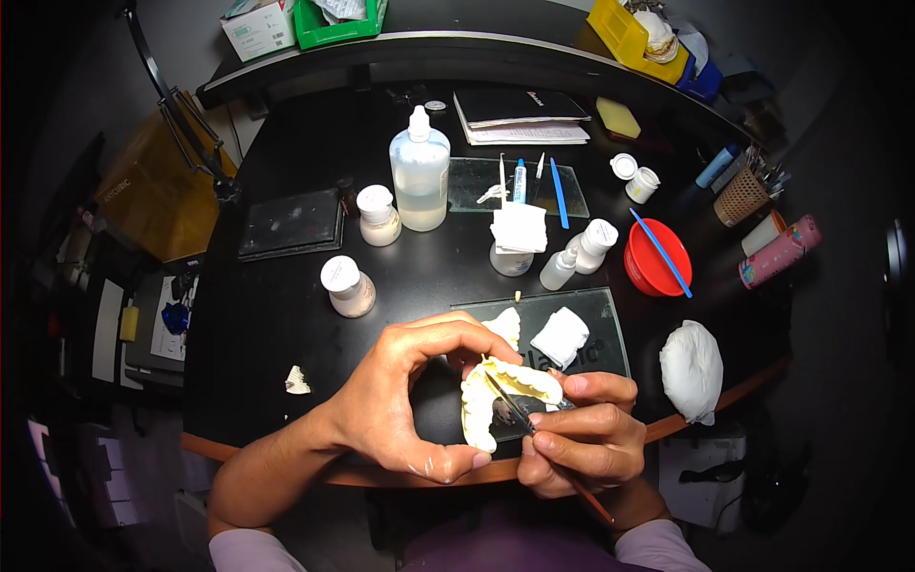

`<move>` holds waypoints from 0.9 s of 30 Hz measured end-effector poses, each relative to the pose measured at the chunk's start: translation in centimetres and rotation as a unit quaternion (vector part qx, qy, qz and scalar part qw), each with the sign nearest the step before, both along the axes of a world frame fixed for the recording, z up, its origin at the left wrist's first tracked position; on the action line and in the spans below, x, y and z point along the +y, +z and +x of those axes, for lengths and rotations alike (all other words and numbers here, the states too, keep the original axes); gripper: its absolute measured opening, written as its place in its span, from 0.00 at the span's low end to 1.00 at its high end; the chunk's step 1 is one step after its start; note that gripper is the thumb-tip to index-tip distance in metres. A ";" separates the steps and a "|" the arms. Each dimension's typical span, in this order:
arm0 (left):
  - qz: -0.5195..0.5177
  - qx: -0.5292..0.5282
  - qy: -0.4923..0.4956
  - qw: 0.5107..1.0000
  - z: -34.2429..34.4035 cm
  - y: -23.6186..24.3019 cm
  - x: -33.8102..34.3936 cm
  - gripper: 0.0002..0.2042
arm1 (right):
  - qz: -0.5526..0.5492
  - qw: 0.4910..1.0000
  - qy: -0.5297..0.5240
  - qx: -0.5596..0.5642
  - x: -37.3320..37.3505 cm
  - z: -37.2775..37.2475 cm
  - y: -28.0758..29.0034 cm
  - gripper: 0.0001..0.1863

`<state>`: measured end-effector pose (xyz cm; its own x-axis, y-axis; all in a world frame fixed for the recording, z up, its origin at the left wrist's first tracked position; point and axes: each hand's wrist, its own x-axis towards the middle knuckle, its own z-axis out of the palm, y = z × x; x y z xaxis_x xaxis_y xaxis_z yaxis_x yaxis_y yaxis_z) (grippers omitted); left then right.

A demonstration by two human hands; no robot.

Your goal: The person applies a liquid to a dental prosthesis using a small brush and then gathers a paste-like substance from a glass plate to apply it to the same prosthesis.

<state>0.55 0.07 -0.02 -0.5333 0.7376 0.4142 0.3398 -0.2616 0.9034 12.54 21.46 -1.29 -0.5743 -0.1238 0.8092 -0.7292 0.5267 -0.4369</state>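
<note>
My left hand (400, 400) grips a cream horseshoe-shaped dental model (477, 419) between thumb and fingers, near the desk's front edge. My right hand (591, 448) holds a slender tool (510, 405) with a dark tip and brown handle, its tip on the model's inner side; my right fingers also come against that side of the model. Behind them, another cream piece (505, 324) and a folded white pad (562, 338) rest on a glass slab (600, 315), with a small tooth-like piece (518, 296) at its back edge.
Several white-capped jars (348, 291), a squeeze bottle (419, 191) and a red bowl (643, 267) with a blue stick stand on the black desk (257, 343). A white lump (691, 372) lies right; a black block (291, 224) lies left. Bins (338, 14) sit on the back shelf.
</note>
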 end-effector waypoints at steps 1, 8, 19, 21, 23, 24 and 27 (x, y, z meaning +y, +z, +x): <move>0.000 0.000 0.000 1.000 0.0 0.0 0.0 0.34 | 0.000 1.000 0.000 0.000 0.0 0.0 0.0 0.12; 0.000 0.000 -0.001 1.000 0.0 0.0 0.0 0.34 | 0.000 1.000 -0.001 -0.001 -0.1 0.0 0.1 0.12; 0.000 0.007 -0.001 1.000 0.0 0.0 -0.1 0.34 | -0.001 1.000 -0.006 0.003 -0.2 0.0 0.0 0.11; -0.001 0.007 -0.001 1.000 0.0 0.1 -0.1 0.34 | 0.001 1.000 -0.005 0.001 -0.2 0.0 0.0 0.11; 0.001 0.008 -0.001 1.000 0.0 0.1 0.0 0.34 | 0.004 1.000 -0.006 -0.001 -0.1 0.0 0.1 0.11; 0.001 0.008 0.000 1.000 0.0 0.1 0.0 0.34 | 0.006 1.000 -0.006 -0.002 -0.1 0.1 0.1 0.11; -0.001 0.009 -0.003 1.000 0.0 0.1 0.0 0.34 | 0.004 1.000 -0.013 0.003 -0.1 0.1 0.1 0.12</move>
<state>0.50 0.06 0.12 -0.5218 0.7417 0.4214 0.3539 -0.2613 0.8981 12.63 21.34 -1.20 -0.5726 -0.1154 0.8117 -0.7181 0.5482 -0.4287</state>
